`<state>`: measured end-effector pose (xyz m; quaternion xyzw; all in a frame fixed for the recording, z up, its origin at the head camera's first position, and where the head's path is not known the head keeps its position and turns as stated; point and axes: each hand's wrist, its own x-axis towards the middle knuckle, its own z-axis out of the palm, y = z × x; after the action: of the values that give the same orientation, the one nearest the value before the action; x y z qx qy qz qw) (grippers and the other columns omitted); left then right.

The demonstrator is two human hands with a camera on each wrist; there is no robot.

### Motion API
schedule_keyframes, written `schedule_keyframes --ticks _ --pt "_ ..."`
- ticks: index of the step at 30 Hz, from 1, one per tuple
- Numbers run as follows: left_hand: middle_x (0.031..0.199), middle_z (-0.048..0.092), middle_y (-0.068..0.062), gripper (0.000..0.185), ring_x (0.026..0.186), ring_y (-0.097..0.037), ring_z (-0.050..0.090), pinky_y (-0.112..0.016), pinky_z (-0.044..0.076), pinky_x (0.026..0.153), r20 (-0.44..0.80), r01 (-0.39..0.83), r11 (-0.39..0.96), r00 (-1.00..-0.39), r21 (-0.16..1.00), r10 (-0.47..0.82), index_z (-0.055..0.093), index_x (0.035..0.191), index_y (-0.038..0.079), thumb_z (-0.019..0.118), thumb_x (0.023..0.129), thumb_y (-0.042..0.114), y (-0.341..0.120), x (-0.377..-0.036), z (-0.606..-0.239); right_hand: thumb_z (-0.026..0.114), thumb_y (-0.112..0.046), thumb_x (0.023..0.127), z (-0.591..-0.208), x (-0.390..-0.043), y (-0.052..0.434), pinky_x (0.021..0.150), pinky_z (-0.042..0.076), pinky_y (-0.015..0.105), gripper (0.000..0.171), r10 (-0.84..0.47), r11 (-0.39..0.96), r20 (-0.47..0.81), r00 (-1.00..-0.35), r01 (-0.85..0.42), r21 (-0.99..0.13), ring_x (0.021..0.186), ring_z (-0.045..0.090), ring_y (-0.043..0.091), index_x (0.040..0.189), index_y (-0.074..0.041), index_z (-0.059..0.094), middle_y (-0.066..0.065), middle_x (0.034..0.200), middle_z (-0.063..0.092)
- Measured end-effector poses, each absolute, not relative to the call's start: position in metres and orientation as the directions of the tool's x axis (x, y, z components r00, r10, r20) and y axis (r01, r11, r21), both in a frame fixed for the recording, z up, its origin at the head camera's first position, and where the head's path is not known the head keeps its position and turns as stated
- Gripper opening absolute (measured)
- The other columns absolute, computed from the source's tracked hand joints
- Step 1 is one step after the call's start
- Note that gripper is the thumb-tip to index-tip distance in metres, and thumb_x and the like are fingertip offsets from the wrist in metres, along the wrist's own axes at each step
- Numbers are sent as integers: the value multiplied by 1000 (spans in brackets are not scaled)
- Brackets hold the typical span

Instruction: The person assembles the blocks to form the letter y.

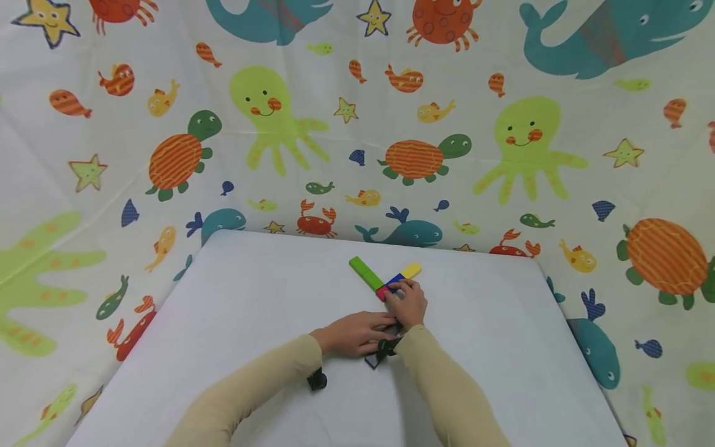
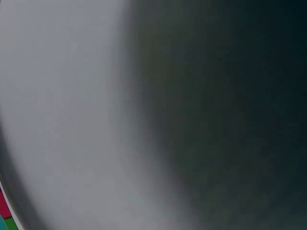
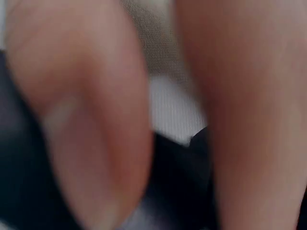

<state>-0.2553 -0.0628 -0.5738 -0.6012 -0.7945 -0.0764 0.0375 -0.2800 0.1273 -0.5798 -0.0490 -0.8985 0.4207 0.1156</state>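
My right hand (image 1: 409, 304) reaches over a row of flat coloured blocks, its thumb and bent index finger at the pink block (image 1: 382, 293). The blue block (image 1: 394, 281) lies partly under these fingers. A green strip (image 1: 365, 273) slants up to the left from the pink block, and a yellow block (image 1: 412, 270) continues the blue one. Below, my left hand (image 1: 354, 333) stretches its fingers toward the right wrist, over a black-edged flat thing (image 1: 372, 361) that is mostly covered. Close-up fingers (image 3: 91, 143) fill the right wrist view, blurred over something dark.
A white table (image 1: 268, 279) lies under everything. Behind and beside it hangs a sheet (image 1: 346, 62) printed with sea animals. Black wrist cameras sit at both wrists, the left one (image 1: 317, 379) near the sleeve. Red and green patches (image 2: 5, 205) show at the left wrist view's corner.
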Motion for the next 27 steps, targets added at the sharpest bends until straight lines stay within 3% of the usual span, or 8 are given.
schedule_keyframes --ticks 8,11,14,16,21,24,27 --pt "150 44 -4 36 140 -17 36 -30 30 112 129 960 268 -277 82 952 64 131 25 53 100 39 -70 -257 -565 75 -29 84 -574 -278 125 102 29 59 27 182 643 161 -970 -6 -766 119 47 38 103 -9 74 14 128 56" --pt "146 48 -3 34 137 -17 40 -31 33 111 107 945 305 -318 119 942 66 129 28 54 99 41 -79 -261 -562 74 -29 85 -576 -279 127 102 29 59 27 178 644 154 -972 -3 -765 119 47 38 103 -9 74 14 128 55" --pt "142 51 -2 32 133 -16 44 -33 36 109 93 896 385 -412 219 906 66 128 27 58 98 37 -89 -266 -560 75 -30 85 -579 -280 128 103 29 58 27 178 648 135 -975 13 -762 121 46 36 104 -11 74 13 130 55" --pt "140 52 -4 33 130 -18 46 -35 38 108 93 832 434 -491 346 866 65 129 23 60 98 31 -94 -268 -560 75 -31 86 -581 -281 128 104 29 57 27 179 648 120 -976 25 -761 122 45 35 104 -11 74 13 131 54" --pt "141 53 -6 41 130 -21 48 -41 40 106 52 573 456 -659 681 751 59 135 11 64 95 20 -97 -275 -560 74 -31 86 -580 -281 128 106 27 57 28 182 626 86 -980 48 -778 124 43 35 105 -11 74 13 133 53" --pt "145 51 -1 44 131 -18 47 -37 44 102 -6 466 459 -696 757 718 58 136 12 66 95 21 -95 -279 -561 74 -31 86 -579 -281 127 106 27 57 27 180 624 98 -979 37 -780 124 43 36 105 -11 74 13 132 53" --pt "147 48 2 44 133 -18 45 -36 43 102 -48 477 469 -661 743 749 60 136 14 67 94 22 -91 -280 -558 74 -31 86 -580 -281 127 105 27 57 27 176 625 111 -978 24 -781 123 44 36 104 -11 74 13 131 54"
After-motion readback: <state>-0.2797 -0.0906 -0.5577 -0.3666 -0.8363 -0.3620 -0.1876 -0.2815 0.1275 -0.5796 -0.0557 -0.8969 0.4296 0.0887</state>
